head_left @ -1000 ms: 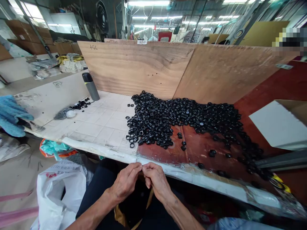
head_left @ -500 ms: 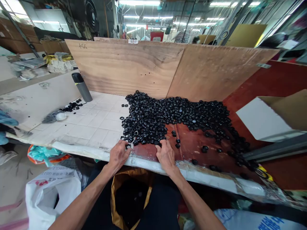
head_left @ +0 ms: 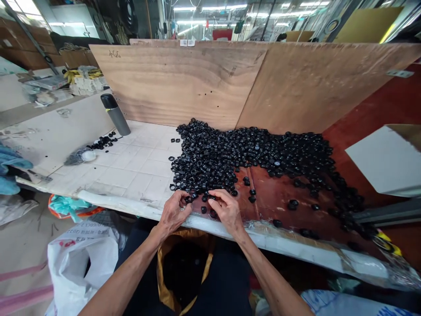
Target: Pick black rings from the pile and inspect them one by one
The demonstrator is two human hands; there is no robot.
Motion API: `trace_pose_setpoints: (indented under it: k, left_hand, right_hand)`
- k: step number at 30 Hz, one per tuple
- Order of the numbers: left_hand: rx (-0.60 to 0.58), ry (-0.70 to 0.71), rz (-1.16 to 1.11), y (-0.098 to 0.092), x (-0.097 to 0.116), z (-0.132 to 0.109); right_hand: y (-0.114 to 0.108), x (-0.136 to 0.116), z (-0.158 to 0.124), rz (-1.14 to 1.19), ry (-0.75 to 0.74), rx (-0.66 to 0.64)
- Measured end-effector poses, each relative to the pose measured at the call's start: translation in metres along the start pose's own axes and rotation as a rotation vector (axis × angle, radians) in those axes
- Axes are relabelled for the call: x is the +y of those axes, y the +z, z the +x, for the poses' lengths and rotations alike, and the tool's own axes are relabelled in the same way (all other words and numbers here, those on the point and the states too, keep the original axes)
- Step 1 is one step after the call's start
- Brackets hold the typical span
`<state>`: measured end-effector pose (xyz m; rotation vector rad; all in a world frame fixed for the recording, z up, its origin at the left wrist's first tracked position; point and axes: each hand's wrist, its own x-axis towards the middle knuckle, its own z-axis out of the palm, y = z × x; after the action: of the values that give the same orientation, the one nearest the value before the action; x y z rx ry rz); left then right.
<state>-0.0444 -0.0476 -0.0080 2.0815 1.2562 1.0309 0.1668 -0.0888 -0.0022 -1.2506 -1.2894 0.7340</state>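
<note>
A large heap of small black plastic rings (head_left: 210,153), some with six-sided outlines like nuts, spreads over the bench against the wooden board. At the heap's near edge, my left hand (head_left: 174,211) has thumb and forefinger closed around a black ring (head_left: 188,199). My right hand (head_left: 227,213) is close beside it, fingers curled in a pinch on another small black piece, partly hidden by the fingertips. Between the hands, a few loose black pieces (head_left: 204,210) lie on the red-brown surface near the bench edge. Below, an open yellow-brown bag (head_left: 161,267) with dark contents sits between the legs.
A grey bottle with a black lid (head_left: 117,117) stands at the back left, near a small cluster of black pieces (head_left: 102,142). The wooden board (head_left: 177,83) walls off the back. A white carton (head_left: 378,162) and metal bar (head_left: 378,215) are at the right.
Both hands have come closer together at the near edge of the heap, with fingers now pinching small pieces. Loose pieces now lie between them. The camera view has shifted slightly.
</note>
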Motion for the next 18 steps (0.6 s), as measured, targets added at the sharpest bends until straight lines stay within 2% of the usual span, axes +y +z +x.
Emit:
trace_pose_setpoints:
  k: [4,7,12,15,18]
  left_hand:
    - [-0.015,-0.002,-0.118,0.002,-0.002,0.000]
    - [-0.003,-0.049,-0.178,0.003,-0.002,0.000]
    - [0.018,-0.059,-0.177,0.003,-0.001,0.003]
    - [-0.024,-0.088,-0.208,0.001,0.000,0.003]
    - [-0.078,-0.113,-0.251,0.000,-0.001,0.001]
  right_hand:
    - [0.020,-0.006,-0.011,0.129,0.079,-0.194]
    - [0.028,-0.005,-0.013,0.113,0.087,-0.308]
    - [0.026,-0.002,0.007,0.040,0.031,-0.204]
    - [0.026,0.000,0.016,0.011,-0.047,-0.230]
    - [0.028,0.003,0.016,0.011,-0.009,-0.231]
